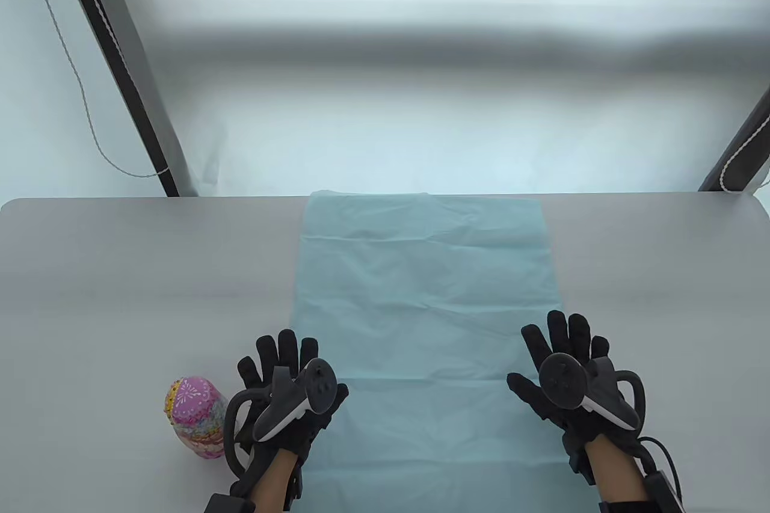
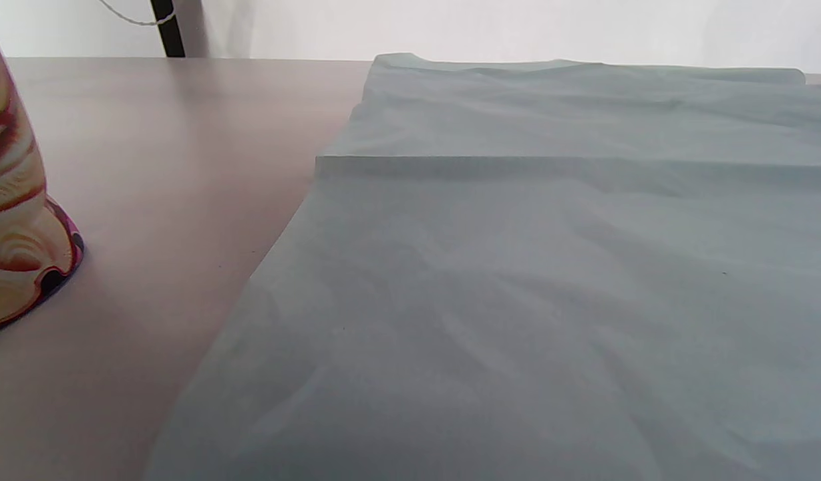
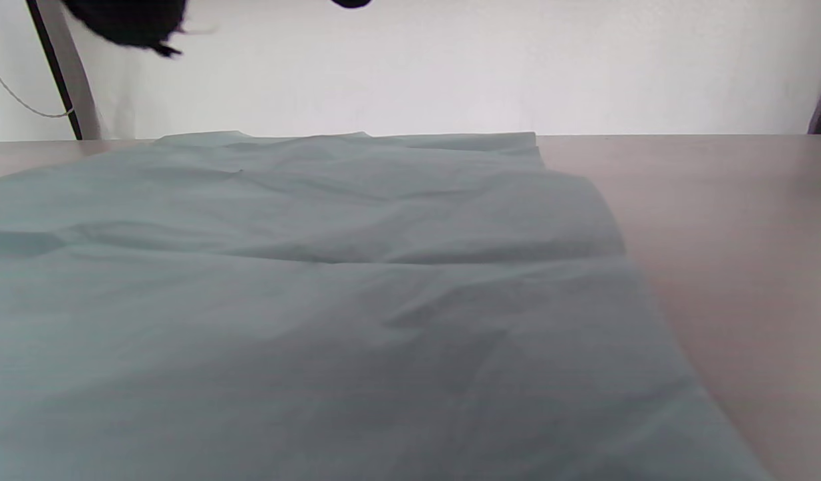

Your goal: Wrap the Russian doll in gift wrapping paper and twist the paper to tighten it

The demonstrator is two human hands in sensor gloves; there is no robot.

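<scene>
A long sheet of pale blue wrapping paper (image 1: 424, 320) lies flat down the middle of the grey table (image 1: 120, 272), creased across in several places. The Russian doll (image 1: 195, 417), pink on top with a colourful pattern, stands upright on the table just left of the paper's near corner; its base (image 2: 23, 247) shows at the left edge of the left wrist view. My left hand (image 1: 280, 365) hovers at the paper's left edge, fingers straight and spread, holding nothing. My right hand (image 1: 559, 344) is over the paper's right edge, also spread flat and holding nothing.
A dark frame post (image 1: 120, 68) with a thin cord rises behind the table's far left, another post (image 1: 737, 152) at the far right. A white backdrop (image 1: 421, 26) stands behind the table's far edge. Bare tabletop lies on both sides of the paper (image 3: 383, 300).
</scene>
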